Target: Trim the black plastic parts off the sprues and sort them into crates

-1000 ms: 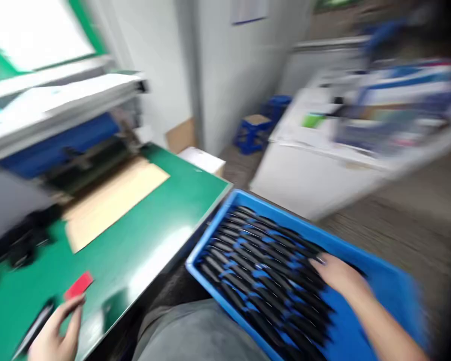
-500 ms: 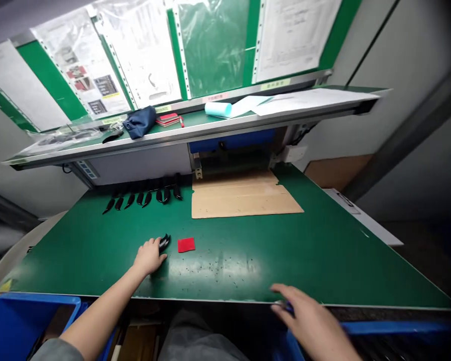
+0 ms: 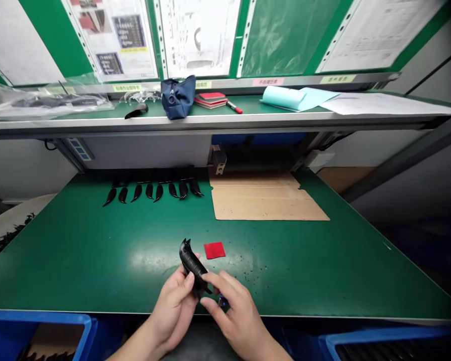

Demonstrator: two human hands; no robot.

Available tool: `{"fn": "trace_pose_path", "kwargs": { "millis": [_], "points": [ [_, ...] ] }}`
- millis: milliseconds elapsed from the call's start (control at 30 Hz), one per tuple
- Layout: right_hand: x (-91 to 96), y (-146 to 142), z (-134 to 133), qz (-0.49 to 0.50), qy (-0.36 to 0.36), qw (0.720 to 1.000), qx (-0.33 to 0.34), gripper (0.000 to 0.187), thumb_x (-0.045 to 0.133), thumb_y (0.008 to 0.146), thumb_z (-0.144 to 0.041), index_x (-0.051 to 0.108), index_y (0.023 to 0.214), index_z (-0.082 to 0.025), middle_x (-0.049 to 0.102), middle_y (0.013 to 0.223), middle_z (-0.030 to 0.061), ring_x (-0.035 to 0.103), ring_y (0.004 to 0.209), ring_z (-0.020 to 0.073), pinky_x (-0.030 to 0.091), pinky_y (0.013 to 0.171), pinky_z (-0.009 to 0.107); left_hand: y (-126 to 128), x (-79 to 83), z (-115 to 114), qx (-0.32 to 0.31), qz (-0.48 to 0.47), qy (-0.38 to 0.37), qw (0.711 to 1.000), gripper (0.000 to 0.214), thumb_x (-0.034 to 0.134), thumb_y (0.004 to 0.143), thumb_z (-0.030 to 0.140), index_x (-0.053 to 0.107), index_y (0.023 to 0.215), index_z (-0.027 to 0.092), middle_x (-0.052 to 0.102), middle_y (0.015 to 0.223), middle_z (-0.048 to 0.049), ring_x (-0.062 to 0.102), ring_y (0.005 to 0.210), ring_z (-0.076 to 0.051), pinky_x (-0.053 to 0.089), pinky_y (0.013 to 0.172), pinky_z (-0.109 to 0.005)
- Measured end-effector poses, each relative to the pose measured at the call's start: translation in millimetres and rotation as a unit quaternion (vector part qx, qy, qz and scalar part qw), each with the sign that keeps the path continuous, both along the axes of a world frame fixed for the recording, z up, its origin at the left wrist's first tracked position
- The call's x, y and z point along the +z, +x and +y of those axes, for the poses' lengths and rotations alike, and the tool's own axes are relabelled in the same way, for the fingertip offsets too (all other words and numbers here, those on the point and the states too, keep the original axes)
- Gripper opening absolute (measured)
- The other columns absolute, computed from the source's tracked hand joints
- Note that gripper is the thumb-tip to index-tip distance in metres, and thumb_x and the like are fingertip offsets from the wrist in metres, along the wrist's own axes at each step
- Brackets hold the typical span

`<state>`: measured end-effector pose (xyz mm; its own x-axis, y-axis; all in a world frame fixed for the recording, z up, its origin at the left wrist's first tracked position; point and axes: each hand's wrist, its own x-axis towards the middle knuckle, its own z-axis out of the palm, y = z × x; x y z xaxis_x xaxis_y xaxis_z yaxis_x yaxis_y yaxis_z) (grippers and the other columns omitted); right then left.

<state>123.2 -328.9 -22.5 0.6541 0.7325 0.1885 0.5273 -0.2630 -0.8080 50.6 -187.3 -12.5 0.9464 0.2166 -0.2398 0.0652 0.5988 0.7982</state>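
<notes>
In the head view, my left hand (image 3: 176, 301) is closed round a black curved plastic part (image 3: 192, 263), holding it tilted above the front of the table. The part has two pointed tips at its upper end. My right hand (image 3: 236, 308) is close beside it, with the index fingertip touching the part's lower end. A small dark blue tool (image 3: 223, 301) is tucked in the curled fingers of that hand; most of it is hidden and its kind cannot be made out. Just beyond both hands lies a red square pad (image 3: 214, 250) on the green table (image 3: 135, 250).
Several black curved parts (image 3: 149, 191) stand in a row at the back left. Cardboard (image 3: 266, 203) lies at the back right, and dark crumbs dot the table. Blue bins (image 3: 90, 331) flank the front edge. Above runs a shelf with a navy pouch (image 3: 178, 98).
My left hand has lifted the black part off the table and brought it nearer. My right hand has come in from the right to meet it. The camera view has shifted.
</notes>
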Motion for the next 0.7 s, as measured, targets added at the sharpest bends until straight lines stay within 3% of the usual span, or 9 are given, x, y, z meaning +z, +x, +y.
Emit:
{"fn": "trace_pose_path", "kwargs": {
  "millis": [33, 100, 200, 300, 400, 500, 700],
  "points": [
    [3.3, -2, 10, -0.031, -0.01, 0.999, 0.01, 0.028, 0.056, 0.087, -0.039, 0.055, 0.115, -0.036, 0.062, 0.081, 0.0032, 0.056, 0.071, 0.0217, 0.047, 0.063, 0.037, -6, 2.9, 6, 0.019, -0.009, -0.074, 0.997, 0.041, 0.044, 0.093, 0.03, 0.044, 0.133, 0.02, 0.059, 0.118, -0.0107, 0.054, 0.111, -0.023, 0.04, 0.095, -0.038],
    [5.6, -5, 26, -0.072, -0.027, 0.997, 0.022, 0.023, 0.053, 0.089, -0.038, 0.058, 0.111, -0.033, 0.062, 0.078, 0.0033, 0.056, 0.069, 0.0214, 0.044, 0.062, 0.036, -15, 3.5, 22, 0.034, -0.01, -0.116, 0.993, 0.033, 0.051, 0.091, 0.026, 0.053, 0.122, 0.018, 0.06, 0.115, -0.0098, 0.052, 0.113, -0.023, 0.037, 0.098, -0.039],
    [6.9, -6, 44, -0.084, -0.035, 0.996, 0.026, 0.015, 0.054, 0.089, -0.04, 0.063, 0.092, -0.028, 0.06, 0.07, 0.0017, 0.053, 0.064, 0.0188, 0.04, 0.061, 0.033, -23, -0.5, 47, 0.059, 0.0, -0.075, 0.995, 0.027, 0.059, 0.086, 0.026, 0.058, 0.112, 0.019, 0.061, 0.113, -0.0074, 0.051, 0.114, -0.023, 0.033, 0.102, -0.039],
    [15.6, -3, 56, -0.057, -0.042, 0.997, 0.016, 0.027, 0.057, 0.087, -0.047, 0.055, 0.073, -0.023, 0.055, 0.065, 0.0, 0.05, 0.062, 0.0163, 0.039, 0.061, 0.031, -28, 1.1, 62, 0.095, -0.024, -0.053, 0.994, 0.038, 0.065, 0.082, 0.026, 0.053, 0.119, 0.025, 0.06, 0.115, -0.0051, 0.05, 0.116, -0.022, 0.03, 0.105, -0.038],
    [30.2, 3, 63, -0.04, -0.052, 0.997, 0.046, 0.034, 0.058, 0.084, -0.054, 0.054, 0.097, -0.022, 0.057, 0.084, 0.0028, 0.051, 0.076, 0.0179, 0.042, 0.07, 0.031, -34, 5.9, 68, 0.101, -0.072, -0.061, 0.99, 0.043, 0.065, 0.082, 0.024, 0.049, 0.122, 0.028, 0.057, 0.12, -0.0055, 0.05, 0.12, -0.024, 0.033, 0.105, -0.042],
    [40.5, 8, 69, -0.073, -0.06, 0.99, 0.1, 0.05, 0.045, 0.088, -0.06, 0.047, 0.119, -0.021, 0.053, 0.096, 0.0063, 0.048, 0.086, 0.02, 0.041, 0.076, 0.034, -41, 5.4, 72, 0.085, -0.105, -0.036, 0.99, 0.04, 0.064, 0.082, 0.023, 0.05, 0.119, 0.028, 0.056, 0.121, -0.0061, 0.049, 0.12, -0.025, 0.036, 0.104, -0.043],
    [43.6, 16, 79, -0.211, -0.129, 0.962, 0.114, 0.07, 0.012, 0.086, -0.07, 0.054, 0.104, -0.017, 0.051, 0.085, 0.0067, 0.041, 0.075, 0.0205, 0.033, 0.067, 0.034, -53, -2.0, 80, 0.074, -0.099, 0.053, 0.991, 0.043, 0.064, 0.083, 0.025, 0.047, 0.122, 0.029, 0.052, 0.125, -0.0042, 0.051, 0.113, -0.02, 0.041, 0.1, -0.035]
  ]
}}
